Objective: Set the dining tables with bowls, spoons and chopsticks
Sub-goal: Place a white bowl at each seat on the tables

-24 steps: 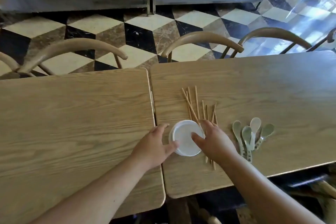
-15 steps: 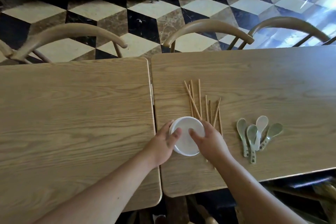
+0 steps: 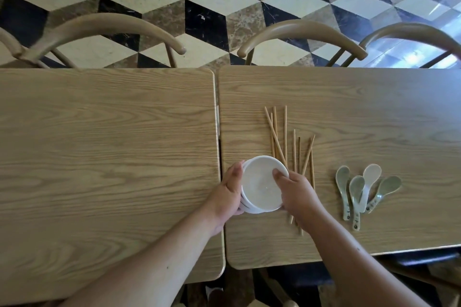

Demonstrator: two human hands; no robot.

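Note:
A stack of white bowls (image 3: 259,185) stands on the right wooden table (image 3: 349,107), close to the gap between the two tables. My left hand (image 3: 228,193) cups the stack's left side. My right hand (image 3: 295,188) grips the top bowl's right rim, thumb inside the bowl. Several wooden chopsticks (image 3: 287,143) lie loose behind and under the stack, partly hidden by my right hand. Several green and white spoons (image 3: 361,190) lie fanned out to the right.
The left wooden table (image 3: 99,144) adjoins the right one with a narrow gap. Three wooden chairs (image 3: 299,35) stand along the far edge. Beyond is a checkered tile floor.
Both hands closed in on the bowl stack: the left one moved from beside it to cupping its side, and the right thumb now hooks inside the top bowl.

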